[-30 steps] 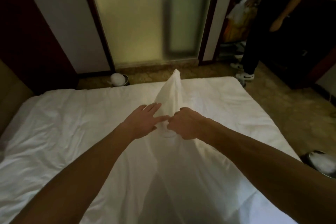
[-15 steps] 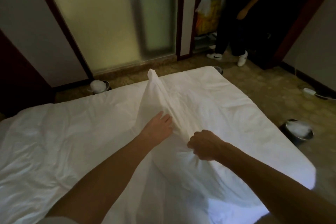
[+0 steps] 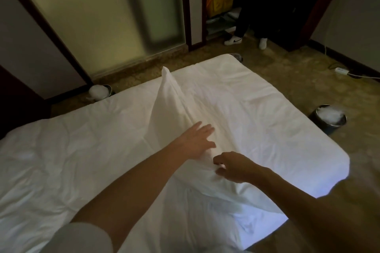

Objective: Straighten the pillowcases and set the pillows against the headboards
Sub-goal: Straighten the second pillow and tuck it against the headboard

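A white pillow in its pillowcase (image 3: 170, 107) stands on edge on the white bed (image 3: 267, 121), one corner pointing up toward the far side. My left hand (image 3: 198, 139) lies flat with straight fingers against the pillow's right face. Just below it, my right hand (image 3: 232, 167) has curled fingers that pinch a fold of the pillowcase at the pillow's near edge. The near part of the pillow is hidden behind my arms. No headboard is in view.
A person in dark clothes and white shoes (image 3: 233, 40) stands by a doorway at the back right. Bins with white liners sit on the floor at the right (image 3: 329, 121) and beyond the bed (image 3: 99, 92). A power strip (image 3: 341, 71) lies on the carpet.
My left hand slid forward and right along the pillow's face and flattened. My right hand dropped lower and nearer, still pinching the case. The view swung right.
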`<state>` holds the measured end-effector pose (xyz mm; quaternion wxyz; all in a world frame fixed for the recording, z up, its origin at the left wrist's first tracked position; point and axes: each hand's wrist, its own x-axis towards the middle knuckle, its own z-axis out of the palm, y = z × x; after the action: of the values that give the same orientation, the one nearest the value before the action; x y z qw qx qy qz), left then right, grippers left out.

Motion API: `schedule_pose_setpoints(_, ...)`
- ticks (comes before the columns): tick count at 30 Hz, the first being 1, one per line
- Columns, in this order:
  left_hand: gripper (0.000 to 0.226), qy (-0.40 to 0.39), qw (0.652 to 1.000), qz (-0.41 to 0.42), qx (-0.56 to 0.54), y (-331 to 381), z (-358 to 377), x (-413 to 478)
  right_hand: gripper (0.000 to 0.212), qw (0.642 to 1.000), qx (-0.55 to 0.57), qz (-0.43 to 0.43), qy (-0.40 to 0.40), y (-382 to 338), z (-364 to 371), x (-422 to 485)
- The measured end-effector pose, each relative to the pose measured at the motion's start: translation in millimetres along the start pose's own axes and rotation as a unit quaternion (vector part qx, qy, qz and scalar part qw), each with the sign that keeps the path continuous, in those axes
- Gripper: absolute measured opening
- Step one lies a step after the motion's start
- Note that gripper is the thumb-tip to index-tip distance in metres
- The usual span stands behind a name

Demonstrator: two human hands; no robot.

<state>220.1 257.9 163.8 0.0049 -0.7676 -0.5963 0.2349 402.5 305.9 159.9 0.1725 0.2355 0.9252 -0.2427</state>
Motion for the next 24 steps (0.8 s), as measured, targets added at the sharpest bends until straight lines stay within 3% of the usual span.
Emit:
schedule_pose_setpoints(5, 0.027, -0.056, 0.995, 0.028, 0.075, 12, -3, 1, 0.007, 1.000, 0.011, -0.013, -0.009, -12, 4, -6)
schedule_pose_setpoints(11, 0.036, -0.106, 0.993, -0.020, 0.046, -29, -1, -25, 0.005, 0.995, -0.088, -0.034, 0.043, -15, -8, -10)
schedule_pose_setpoints(17, 0.025, 0.013, 0.994, -0.025, 0.105, -49, 1, -25, 0.019, 0.989, -0.117, -0.027, 0.088, -9, -41, -14)
schedule_pose_setpoints(19, 0.021, 0.012, 0.994, -0.020, 0.105, -50, -2, -23, 0.023, 0.988, -0.130, -0.007, 0.082, -7, -41, -12)
schedule_pose_setpoints(24, 0.026, -0.001, 0.999, -0.031, -0.028, -66, 10, -35, 0.022, 0.987, -0.087, 0.024, 0.133, 2, -31, -1)
